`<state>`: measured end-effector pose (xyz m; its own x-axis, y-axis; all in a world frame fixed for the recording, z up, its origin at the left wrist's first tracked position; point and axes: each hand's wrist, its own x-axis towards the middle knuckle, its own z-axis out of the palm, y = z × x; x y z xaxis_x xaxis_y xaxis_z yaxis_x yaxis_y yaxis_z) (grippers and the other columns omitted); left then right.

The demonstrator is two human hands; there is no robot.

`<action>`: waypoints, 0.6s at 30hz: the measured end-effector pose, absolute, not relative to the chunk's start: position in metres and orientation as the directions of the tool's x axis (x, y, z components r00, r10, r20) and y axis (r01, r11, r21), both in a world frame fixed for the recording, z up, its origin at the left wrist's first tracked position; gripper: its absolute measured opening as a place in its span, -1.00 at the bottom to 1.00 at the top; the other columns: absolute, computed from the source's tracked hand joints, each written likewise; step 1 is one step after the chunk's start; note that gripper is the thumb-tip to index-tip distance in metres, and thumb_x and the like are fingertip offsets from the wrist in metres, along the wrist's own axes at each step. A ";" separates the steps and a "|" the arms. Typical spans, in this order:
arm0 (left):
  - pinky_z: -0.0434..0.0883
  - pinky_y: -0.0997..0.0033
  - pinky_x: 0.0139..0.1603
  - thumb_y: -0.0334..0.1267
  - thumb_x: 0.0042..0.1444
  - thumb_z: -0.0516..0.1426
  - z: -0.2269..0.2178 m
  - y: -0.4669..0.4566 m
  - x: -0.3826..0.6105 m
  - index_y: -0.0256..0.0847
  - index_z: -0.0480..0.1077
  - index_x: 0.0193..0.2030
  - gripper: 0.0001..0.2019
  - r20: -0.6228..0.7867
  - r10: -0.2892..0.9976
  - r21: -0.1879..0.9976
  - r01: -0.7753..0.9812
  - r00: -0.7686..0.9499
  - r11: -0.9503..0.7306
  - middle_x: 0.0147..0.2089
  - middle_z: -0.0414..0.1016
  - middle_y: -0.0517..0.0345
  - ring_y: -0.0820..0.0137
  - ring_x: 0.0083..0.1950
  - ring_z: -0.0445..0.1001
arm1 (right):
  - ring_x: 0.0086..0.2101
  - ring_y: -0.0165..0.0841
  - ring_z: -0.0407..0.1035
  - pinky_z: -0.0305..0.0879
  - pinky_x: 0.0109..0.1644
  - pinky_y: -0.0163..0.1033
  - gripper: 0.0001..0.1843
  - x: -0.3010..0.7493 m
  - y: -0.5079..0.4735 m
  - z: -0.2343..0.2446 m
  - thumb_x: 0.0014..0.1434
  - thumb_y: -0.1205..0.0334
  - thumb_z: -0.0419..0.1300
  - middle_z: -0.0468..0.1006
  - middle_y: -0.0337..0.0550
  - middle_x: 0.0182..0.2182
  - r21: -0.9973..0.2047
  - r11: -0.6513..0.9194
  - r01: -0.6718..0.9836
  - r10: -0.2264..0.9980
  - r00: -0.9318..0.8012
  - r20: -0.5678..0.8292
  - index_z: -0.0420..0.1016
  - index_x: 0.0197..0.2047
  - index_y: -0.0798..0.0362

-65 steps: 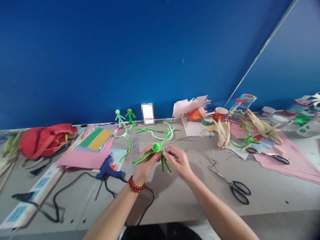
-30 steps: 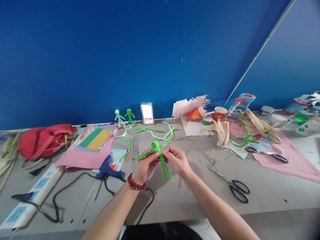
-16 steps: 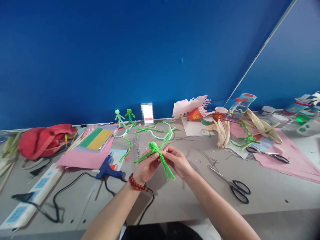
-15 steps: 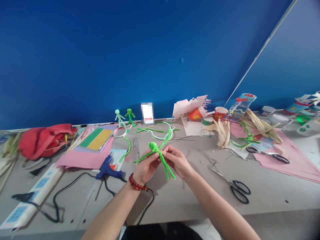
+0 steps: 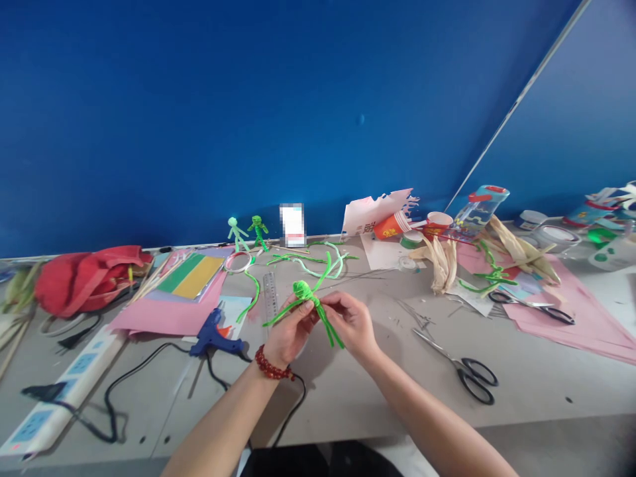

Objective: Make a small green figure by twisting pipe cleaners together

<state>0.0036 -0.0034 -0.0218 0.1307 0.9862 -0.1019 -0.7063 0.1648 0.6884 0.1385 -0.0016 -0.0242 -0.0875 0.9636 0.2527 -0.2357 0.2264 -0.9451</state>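
Both my hands hold a bright green pipe-cleaner figure [image 5: 309, 299] above the grey table [image 5: 348, 391]. It has a coiled round head at the top and loose strands sticking out to the left, up and down. My left hand [image 5: 287, 334], with a red bead bracelet at the wrist, pinches it from the left. My right hand [image 5: 350, 322] pinches it just below the head from the right.
A blue glue gun [image 5: 213, 336] with a black cord lies left of my hands, next to a clear ruler [image 5: 269, 295]. Black scissors [image 5: 464, 371] lie to the right. Loose green pipe cleaners [image 5: 313, 263], two small finished figures [image 5: 247, 233], coloured paper [image 5: 186, 281], a red cloth [image 5: 84, 278] and paper cups [image 5: 397, 226] lie further back.
The figure has been turned a little between my fingers. Its lower strands now hang together, down to the right. Both hands have stayed in about the same place.
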 end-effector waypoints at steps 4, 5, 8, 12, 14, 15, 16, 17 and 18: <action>0.45 0.49 -0.19 -0.34 -0.17 0.40 -0.020 -0.003 0.003 -0.19 0.51 -0.38 -0.80 -0.086 0.989 0.689 -0.709 0.124 0.149 -0.37 0.59 0.27 0.51 -0.30 0.53 | -0.36 -0.36 0.43 0.34 -0.22 -0.27 -0.84 0.141 -0.004 -0.024 0.13 0.12 0.28 0.58 -0.18 -0.41 -0.932 0.102 -0.347 0.970 -0.174 0.171 0.58 -0.32 0.03; 0.45 0.50 -0.20 -0.34 -0.17 0.40 -0.019 -0.003 0.003 -0.19 0.51 -0.38 -0.80 -0.077 0.989 0.694 -0.706 0.123 0.142 -0.37 0.59 0.27 0.51 -0.31 0.53 | -0.36 -0.37 0.42 0.33 -0.22 -0.28 -0.84 0.141 -0.003 -0.024 0.13 0.11 0.29 0.57 -0.19 -0.41 -0.922 0.055 -0.383 0.970 -0.197 0.140 0.58 -0.32 0.03; 0.45 0.51 -0.21 -0.34 -0.15 0.39 -0.020 -0.003 0.002 -0.20 0.50 -0.38 -0.81 -0.051 0.994 0.728 -0.678 0.099 0.104 -0.38 0.59 0.26 0.51 -0.31 0.53 | -0.36 -0.38 0.41 0.32 -0.21 -0.28 -0.82 0.142 -0.001 -0.022 0.03 0.11 0.38 0.56 -0.21 -0.41 -0.896 -0.051 -0.441 0.965 -0.254 0.070 0.57 -0.34 0.02; 0.45 0.48 -0.20 -0.33 -0.18 0.40 -0.023 -0.002 0.002 -0.19 0.49 -0.37 -0.78 -0.038 0.998 0.782 -0.620 0.051 0.062 -0.37 0.60 0.24 0.47 -0.29 0.54 | -0.38 -0.37 0.41 0.32 -0.22 -0.28 -0.77 0.144 0.003 -0.020 -0.06 0.11 0.44 0.56 -0.21 -0.43 -0.890 -0.151 -0.429 0.952 -0.305 -0.014 0.56 -0.38 0.04; 0.45 0.49 -0.24 -0.31 -0.19 0.40 -0.024 -0.001 0.002 -0.19 0.49 -0.36 -0.77 -0.032 0.999 0.801 -0.597 0.044 0.052 -0.38 0.60 0.24 0.47 -0.31 0.53 | -0.39 -0.38 0.42 0.31 -0.25 -0.29 -0.75 0.145 0.005 -0.019 -0.05 0.10 0.44 0.55 -0.20 -0.46 -0.887 -0.196 -0.417 0.940 -0.339 -0.049 0.55 -0.39 0.06; 0.44 0.50 -0.26 -0.31 -0.19 0.40 -0.025 -0.001 0.001 -0.19 0.50 -0.36 -0.77 -0.028 0.999 0.810 -0.585 0.044 0.049 -0.38 0.60 0.24 0.48 -0.33 0.52 | -0.40 -0.38 0.42 0.30 -0.26 -0.30 -0.74 0.146 0.006 -0.019 -0.05 0.09 0.44 0.55 -0.20 -0.47 -0.882 -0.219 -0.416 0.931 -0.360 -0.062 0.55 -0.39 0.07; 0.43 0.50 -0.27 -0.31 -0.19 0.40 -0.025 0.000 0.001 -0.19 0.50 -0.35 -0.76 -0.024 0.999 0.819 -0.571 0.045 0.045 -0.39 0.59 0.24 0.48 -0.34 0.51 | -0.40 -0.39 0.42 0.30 -0.27 -0.30 -0.74 0.148 0.007 -0.018 -0.05 0.08 0.44 0.55 -0.20 -0.49 -0.875 -0.243 -0.419 0.921 -0.383 -0.072 0.54 -0.40 0.08; 0.42 0.50 -0.28 -0.31 -0.19 0.40 -0.025 0.000 0.001 -0.19 0.50 -0.35 -0.76 -0.019 0.999 0.828 -0.559 0.044 0.040 -0.39 0.59 0.24 0.49 -0.34 0.50 | -0.41 -0.39 0.42 0.30 -0.27 -0.30 -0.73 0.149 0.007 -0.018 -0.05 0.08 0.44 0.55 -0.20 -0.49 -0.866 -0.267 -0.424 0.911 -0.404 -0.083 0.54 -0.40 0.08; 0.42 0.51 -0.28 -0.31 -0.18 0.40 -0.026 0.000 0.000 -0.19 0.50 -0.35 -0.76 -0.017 0.999 0.836 -0.547 0.041 0.037 -0.38 0.59 0.24 0.49 -0.34 0.50 | -0.41 -0.40 0.42 0.30 -0.27 -0.31 -0.72 0.150 0.008 -0.018 -0.05 0.07 0.44 0.56 -0.20 -0.50 -0.856 -0.290 -0.427 0.901 -0.423 -0.094 0.53 -0.41 0.09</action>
<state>-0.0001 -0.0003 -0.0260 0.0408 0.9990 -0.0171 -0.5469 0.0366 0.8364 0.1495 0.0076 -0.0178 -0.4232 0.9011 -0.0944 -0.4271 -0.2903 -0.8563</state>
